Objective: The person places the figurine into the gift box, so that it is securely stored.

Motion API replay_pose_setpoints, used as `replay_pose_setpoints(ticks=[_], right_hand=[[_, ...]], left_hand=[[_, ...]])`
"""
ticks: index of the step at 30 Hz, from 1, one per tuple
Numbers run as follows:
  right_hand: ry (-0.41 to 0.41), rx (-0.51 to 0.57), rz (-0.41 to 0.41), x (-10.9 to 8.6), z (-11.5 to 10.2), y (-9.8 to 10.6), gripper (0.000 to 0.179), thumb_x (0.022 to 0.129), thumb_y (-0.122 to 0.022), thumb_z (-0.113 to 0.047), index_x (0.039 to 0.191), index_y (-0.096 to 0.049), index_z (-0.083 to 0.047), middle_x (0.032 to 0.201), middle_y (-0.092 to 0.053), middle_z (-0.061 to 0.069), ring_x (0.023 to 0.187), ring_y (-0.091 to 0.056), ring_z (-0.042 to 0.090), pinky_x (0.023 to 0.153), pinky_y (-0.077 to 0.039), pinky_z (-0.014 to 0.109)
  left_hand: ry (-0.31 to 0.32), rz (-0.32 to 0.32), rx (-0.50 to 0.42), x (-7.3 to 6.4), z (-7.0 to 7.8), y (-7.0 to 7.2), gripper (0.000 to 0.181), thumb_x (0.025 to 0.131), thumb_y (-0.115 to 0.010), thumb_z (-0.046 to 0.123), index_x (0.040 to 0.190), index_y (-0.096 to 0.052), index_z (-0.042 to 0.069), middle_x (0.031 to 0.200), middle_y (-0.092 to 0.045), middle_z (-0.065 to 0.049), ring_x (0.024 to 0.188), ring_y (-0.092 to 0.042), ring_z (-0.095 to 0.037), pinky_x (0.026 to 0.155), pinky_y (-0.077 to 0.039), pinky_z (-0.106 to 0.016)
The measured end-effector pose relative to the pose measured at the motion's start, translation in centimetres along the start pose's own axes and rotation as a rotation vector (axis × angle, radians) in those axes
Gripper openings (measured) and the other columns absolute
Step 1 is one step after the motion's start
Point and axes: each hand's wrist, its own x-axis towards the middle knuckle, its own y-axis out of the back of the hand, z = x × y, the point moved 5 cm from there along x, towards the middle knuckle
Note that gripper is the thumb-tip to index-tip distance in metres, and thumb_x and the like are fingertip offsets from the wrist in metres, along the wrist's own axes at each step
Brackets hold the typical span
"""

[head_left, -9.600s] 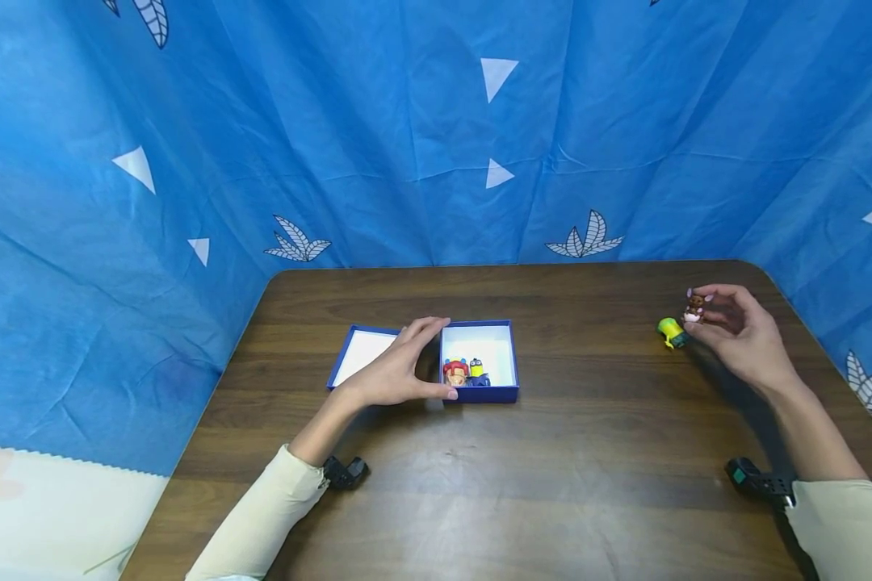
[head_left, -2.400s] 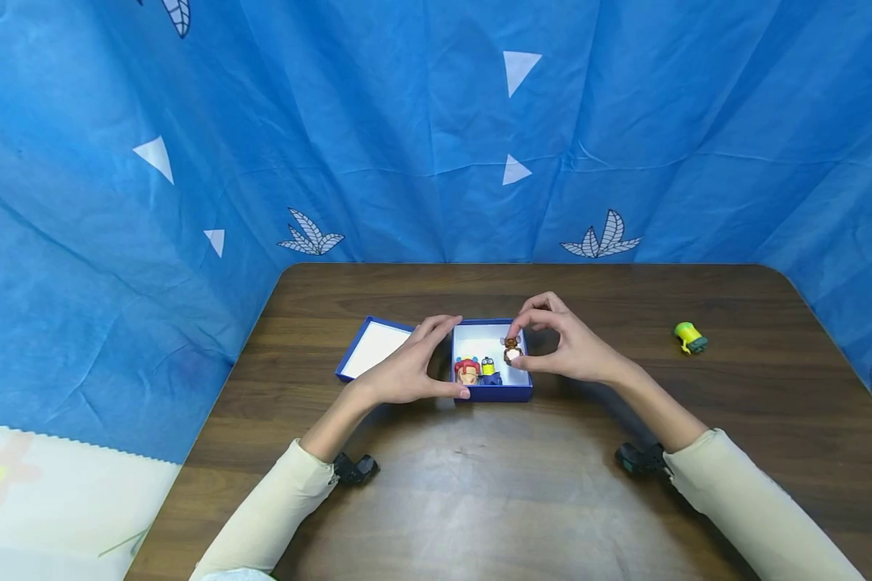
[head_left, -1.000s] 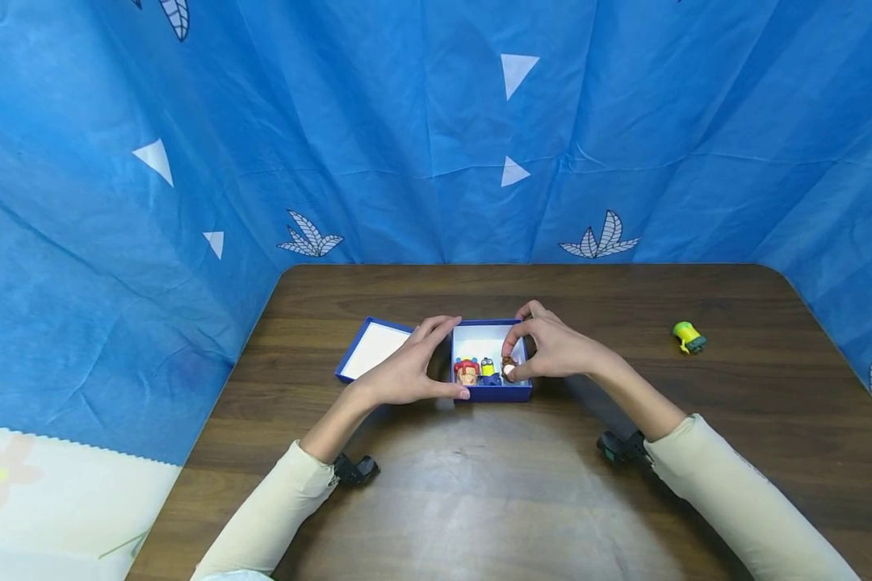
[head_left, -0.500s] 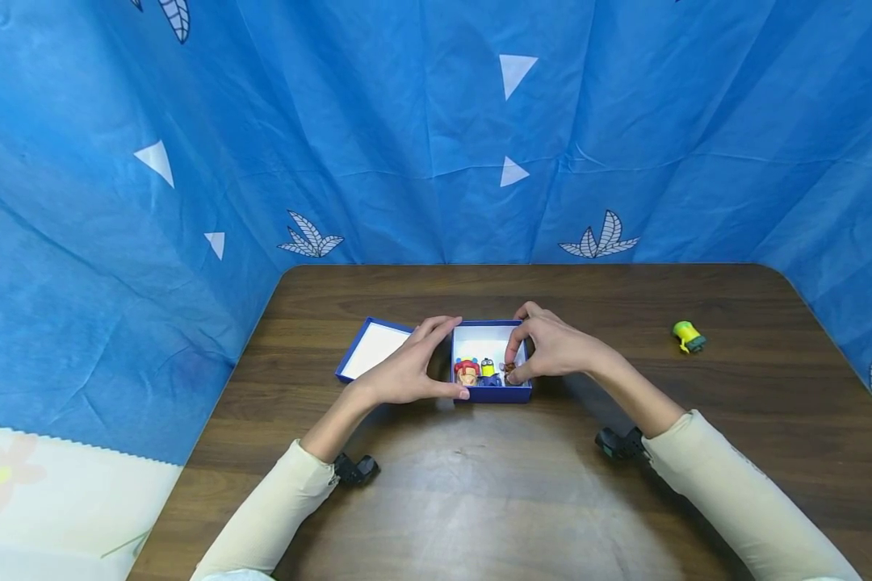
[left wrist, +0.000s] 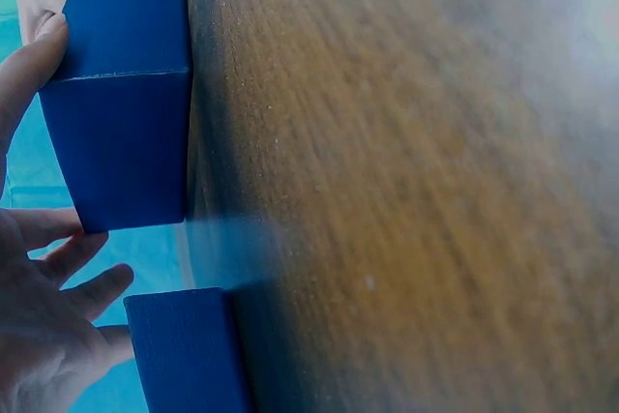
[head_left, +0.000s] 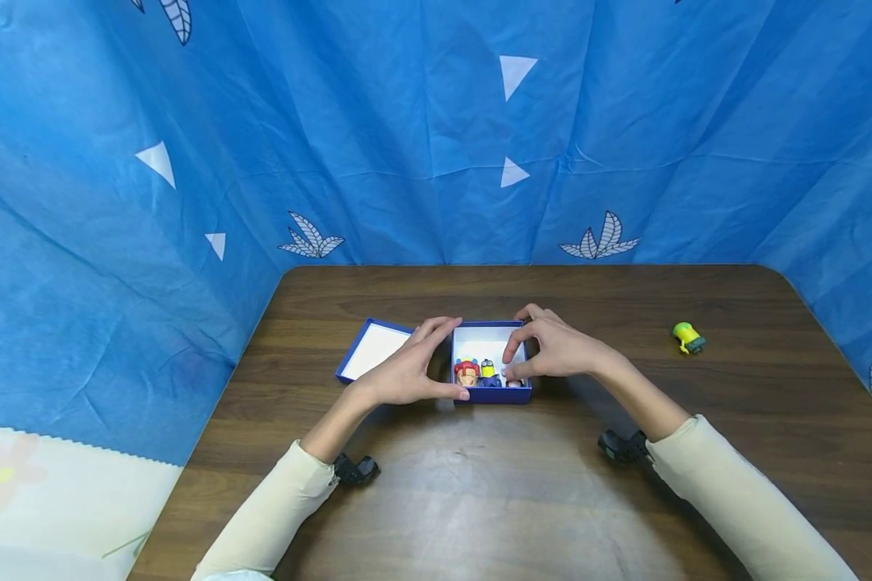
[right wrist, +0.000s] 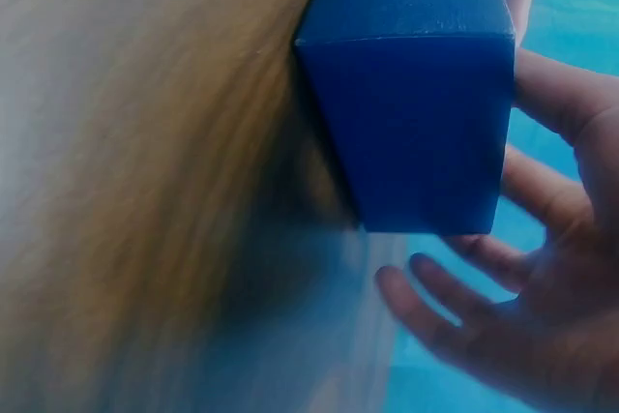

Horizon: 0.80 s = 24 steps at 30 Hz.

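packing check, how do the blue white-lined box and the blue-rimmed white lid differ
The box holds red and yellow toy figures; the lid shows bare white inside. The box sits square-on; the lid is angled. The left hand holds the box and partly hides the lid. Both are blue outside, white inside.

The head view is bright and mostly clear, with a pale sheen on the bench (head_left: 480,500) near the viewer and soft shadows beside the forearms (head_left: 638,395). Light spreads fairly evenly over the cloth (head_left: 378,121). The left wrist view is dimmer, its bench smeared, with glare at upper right. The right wrist view looks hazy: bench blurred, fingers (right wrist: 416,305) soft, dark shadow beside the box (right wrist: 416,132).
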Motion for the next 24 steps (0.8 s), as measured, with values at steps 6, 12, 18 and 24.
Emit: replay_pose_setpoints(ticks=[6,12,18,24], right_hand=[[0.113,0.128,0.155,-1.4,1.1,0.9,0.031,0.094,-0.084,-0.027,0.123,-0.078,-0.017,0.154,-0.051,0.019,0.140,-0.045,0.039,0.112,-0.049,0.067],[0.131,0.179,0.270,-3.0,2.9,2.0,0.032,0.098,-0.081,-0.023,0.128,-0.076,-0.015,0.153,-0.051,0.017,0.141,-0.049,0.036,0.112,-0.049,0.068],[0.109,0.188,0.325,-4.7,4.9,2.4,0.031,0.099,-0.079,-0.022,0.128,-0.075,-0.012,0.149,-0.053,0.014,0.136,-0.053,0.034,0.110,-0.049,0.068],[0.068,0.161,0.360,-6.5,6.7,3.1,0.033,0.099,-0.080,-0.022,0.129,-0.075,-0.011,0.148,-0.056,0.013,0.132,-0.053,0.025,0.106,-0.052,0.058]], left_hand=[[0.002,-0.004,-0.003,0.1,0.0,-0.1,0.118,0.084,-0.089,0.058,0.174,-0.021,0.023,0.176,-0.025,-0.003,0.160,-0.033,-0.029,0.127,-0.038,-0.061],[-0.006,-0.006,0.000,0.1,0.0,-0.1,0.118,0.084,-0.089,0.058,0.174,-0.020,0.024,0.176,-0.024,-0.003,0.161,-0.033,-0.029,0.128,-0.038,-0.060],[-0.005,-0.001,0.001,-0.1,-0.1,-0.1,0.118,0.085,-0.089,0.057,0.174,-0.020,0.024,0.176,-0.023,-0.003,0.162,-0.033,-0.031,0.127,-0.039,-0.062],[-0.009,0.009,0.004,-0.2,-0.1,-0.1,0.117,0.085,-0.089,0.057,0.174,-0.021,0.022,0.176,-0.024,-0.004,0.162,-0.033,-0.032,0.127,-0.039,-0.062]])
